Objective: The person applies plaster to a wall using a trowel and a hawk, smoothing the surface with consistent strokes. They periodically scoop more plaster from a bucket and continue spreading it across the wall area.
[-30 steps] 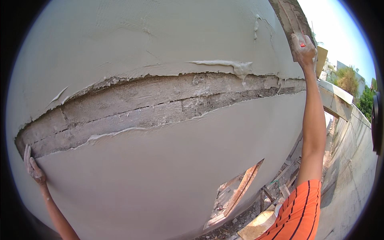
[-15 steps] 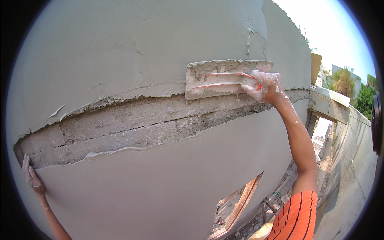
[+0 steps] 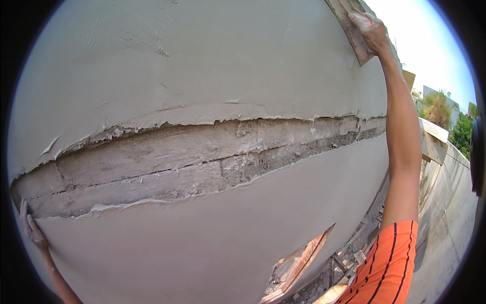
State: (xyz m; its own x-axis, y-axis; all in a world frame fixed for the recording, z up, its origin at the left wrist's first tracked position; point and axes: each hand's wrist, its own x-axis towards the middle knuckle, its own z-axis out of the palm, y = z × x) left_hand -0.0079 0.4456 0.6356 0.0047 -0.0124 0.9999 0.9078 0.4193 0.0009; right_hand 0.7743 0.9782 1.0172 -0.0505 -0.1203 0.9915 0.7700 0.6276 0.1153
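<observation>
Mortar-caked float, tilted, flat against upper right wall

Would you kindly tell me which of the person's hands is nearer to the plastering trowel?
The right hand is nearer: it grips the plastering trowel high on the wall's upper right. The left hand rests flat on the wall, far down at the lower left.

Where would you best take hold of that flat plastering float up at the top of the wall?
By the handle on its back, coming from the side that faces away from the wall. The float lies with its flat face against the wet plaster, so only the back is free. The right hand is closed there now, near the lower end, with the board running up and to the left.
</observation>
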